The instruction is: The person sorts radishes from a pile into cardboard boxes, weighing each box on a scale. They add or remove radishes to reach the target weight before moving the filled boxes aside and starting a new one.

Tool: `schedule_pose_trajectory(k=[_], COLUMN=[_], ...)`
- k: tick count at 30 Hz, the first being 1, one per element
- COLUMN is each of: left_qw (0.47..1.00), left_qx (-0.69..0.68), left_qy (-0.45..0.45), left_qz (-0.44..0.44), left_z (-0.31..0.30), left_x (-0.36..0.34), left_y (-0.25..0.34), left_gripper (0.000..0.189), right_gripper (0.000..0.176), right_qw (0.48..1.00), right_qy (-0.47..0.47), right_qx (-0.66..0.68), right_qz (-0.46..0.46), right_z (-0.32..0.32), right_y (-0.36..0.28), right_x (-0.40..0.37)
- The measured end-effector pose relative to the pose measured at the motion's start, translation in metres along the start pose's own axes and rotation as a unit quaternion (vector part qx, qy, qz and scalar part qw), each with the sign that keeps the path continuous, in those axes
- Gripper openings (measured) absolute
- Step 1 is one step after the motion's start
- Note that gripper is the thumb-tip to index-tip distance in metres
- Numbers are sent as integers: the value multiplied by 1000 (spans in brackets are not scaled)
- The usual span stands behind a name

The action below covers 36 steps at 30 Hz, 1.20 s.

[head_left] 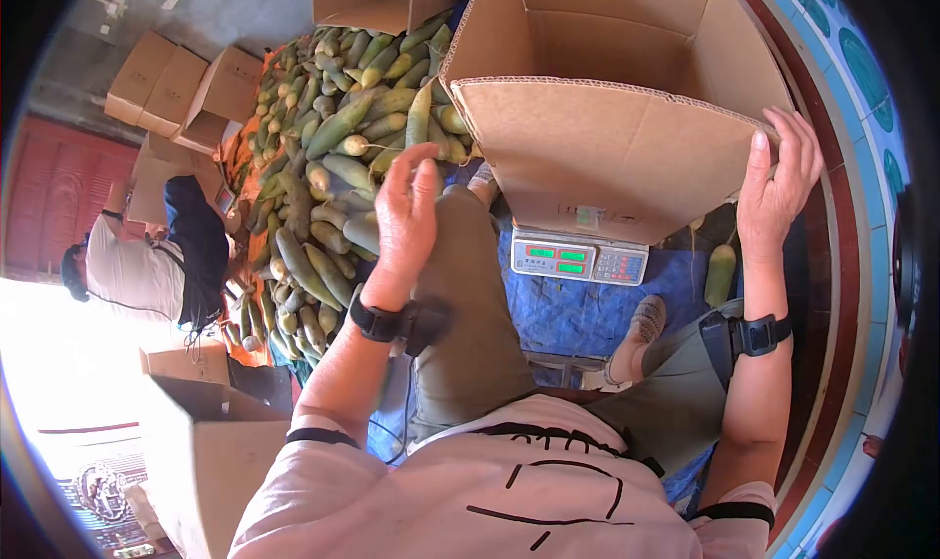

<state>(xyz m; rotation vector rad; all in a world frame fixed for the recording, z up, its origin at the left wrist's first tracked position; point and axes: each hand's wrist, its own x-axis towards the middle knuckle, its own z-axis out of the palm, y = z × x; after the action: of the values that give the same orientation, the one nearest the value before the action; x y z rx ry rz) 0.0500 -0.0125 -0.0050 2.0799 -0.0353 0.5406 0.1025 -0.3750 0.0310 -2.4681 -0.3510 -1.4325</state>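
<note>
A large open cardboard box (607, 148) stands on a digital scale (578, 257) whose green displays are lit. My right hand (778, 172) grips the box's near right corner, thumb on the outer face and fingers over the rim. Nothing is in my left hand (406, 207), which is raised left of the box with thumb and fingers apart, in front of the heap. Long green radishes (338, 128) are piled to the left of the box. The inside of the box shows bare cardboard where visible; part of its bottom is hidden.
Another person (137, 265) bends at the far left beside cardboard boxes (157, 84). An open box (230, 461) stands at lower left. A single radish (720, 275) lies right of the scale on the blue sheet (548, 319). Another box (377, 1) is behind the heap.
</note>
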Motion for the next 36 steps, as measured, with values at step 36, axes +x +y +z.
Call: schedule_pose_trajectory(k=[36], left_qw=[898], left_qx=[225], left_qy=[-126], left_qz=[-358], left_z=[-7], left_x=[-39], left_y=[-331], left_gripper=[58], right_gripper=[33], right_qw=[996], right_qy=[-46], right_qx=[-80], right_qz=[11], right_z=[6], right_y=[8], right_x=[-5])
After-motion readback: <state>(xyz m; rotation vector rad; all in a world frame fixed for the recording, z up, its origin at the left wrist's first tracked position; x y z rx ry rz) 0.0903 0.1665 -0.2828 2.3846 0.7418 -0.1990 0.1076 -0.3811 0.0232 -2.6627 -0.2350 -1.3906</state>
